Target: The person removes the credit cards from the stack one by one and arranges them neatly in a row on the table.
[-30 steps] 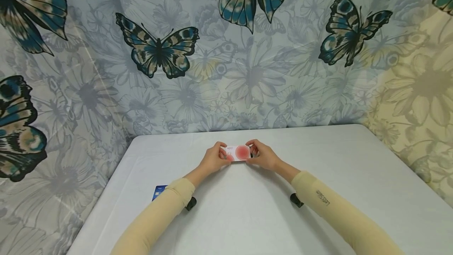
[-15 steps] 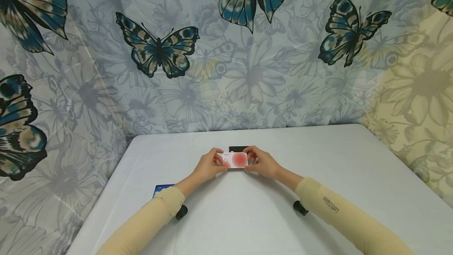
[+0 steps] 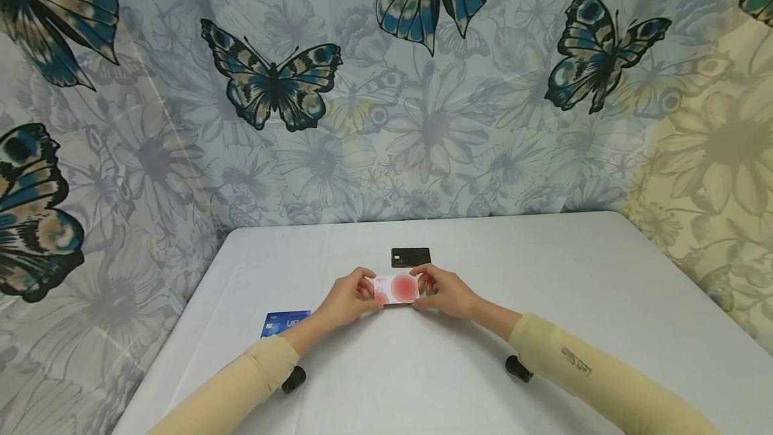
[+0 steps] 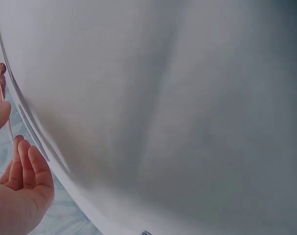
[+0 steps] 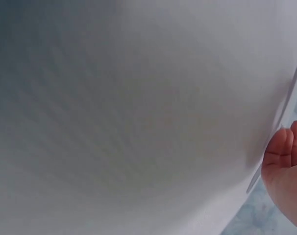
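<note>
Both hands hold a white card with pink-red circles (image 3: pixel 396 289) above the middle of the table. My left hand (image 3: pixel 348 297) pinches its left end between thumb and fingers, and my right hand (image 3: pixel 449 293) pinches the right end. Just beyond it a black card (image 3: pixel 411 257) with a chip and "VIP" lettering lies flat. A blue card (image 3: pixel 285 323) rests at the left, partly covered by my left forearm. The left wrist view catches the held card (image 4: pixel 11 128) edge-on between fingers at the left border.
The white table (image 3: pixel 604 274) has its far edge close to a curtain (image 3: pixel 435 133) printed with butterflies and flowers. Black wrist devices sit under both sleeves (image 3: pixel 294 378).
Both hands have brought the pink-circled card nearer to me and slightly left. The black card behind it has come into full view, and more of the blue card shows.
</note>
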The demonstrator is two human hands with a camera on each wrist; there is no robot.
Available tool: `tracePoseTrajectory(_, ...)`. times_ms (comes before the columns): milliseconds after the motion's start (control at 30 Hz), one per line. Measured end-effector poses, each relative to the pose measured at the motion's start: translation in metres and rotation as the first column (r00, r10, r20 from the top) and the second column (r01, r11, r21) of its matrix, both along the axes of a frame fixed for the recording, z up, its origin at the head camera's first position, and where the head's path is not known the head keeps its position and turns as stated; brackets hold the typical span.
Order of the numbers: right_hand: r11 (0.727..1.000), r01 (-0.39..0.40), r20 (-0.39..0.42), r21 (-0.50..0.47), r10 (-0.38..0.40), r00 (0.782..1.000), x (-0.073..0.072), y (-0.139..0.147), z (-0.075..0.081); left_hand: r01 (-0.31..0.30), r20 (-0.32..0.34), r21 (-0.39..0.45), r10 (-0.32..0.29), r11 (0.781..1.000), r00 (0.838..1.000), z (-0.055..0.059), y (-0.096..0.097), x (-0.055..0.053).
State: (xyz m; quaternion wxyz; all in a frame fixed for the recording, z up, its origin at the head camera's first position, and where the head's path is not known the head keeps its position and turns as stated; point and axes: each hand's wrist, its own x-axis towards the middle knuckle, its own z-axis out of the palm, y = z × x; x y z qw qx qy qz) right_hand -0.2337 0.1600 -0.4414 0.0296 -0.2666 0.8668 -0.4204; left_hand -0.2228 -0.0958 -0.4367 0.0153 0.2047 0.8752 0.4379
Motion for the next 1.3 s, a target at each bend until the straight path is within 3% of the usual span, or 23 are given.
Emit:
tracePoseTrajectory(167, 0.998, -0.047, -0.006, -0.03, 0.047, 0.999, 0.009, -0.004, -0.003, 0.004, 0.03, -0.04, -0.003, 0.999, 1.0, 0.001, -0.007, 0.011)
tracePoseTrajectory(333, 1.0, -0.026, 0.072, 0.0, 0.026, 0.997, 0.017, -0.009, -0.001, 0.009, 0.037, -0.086, -0.006, 0.996, 0.999, 0.003, -0.012, 0.021)
tracePoseTrajectory(667, 0.999, -0.039, 0.117, 0.034, 0.035, 0.993, 0.031, -0.018, 0.001, -0.007, 0.06, -0.183, 0.018, 0.983, 0.998, 0.005, -0.021, 0.038)
tracePoseTrajectory(1100, 0.998, -0.057, 0.116, -0.004, 0.057, 0.992, 0.041, -0.033, 0.001, -0.026, -0.079, -0.251, 0.006, 0.968, 0.997, 0.005, -0.037, 0.051)
tracePoseTrajectory(1300, 0.997, -0.082, 0.126, -0.002, 0.082, 0.989, 0.043, -0.04, 0.003, -0.039, -0.041, -0.25, 0.03, 0.967, 0.999, 0.005, -0.046, 0.055)
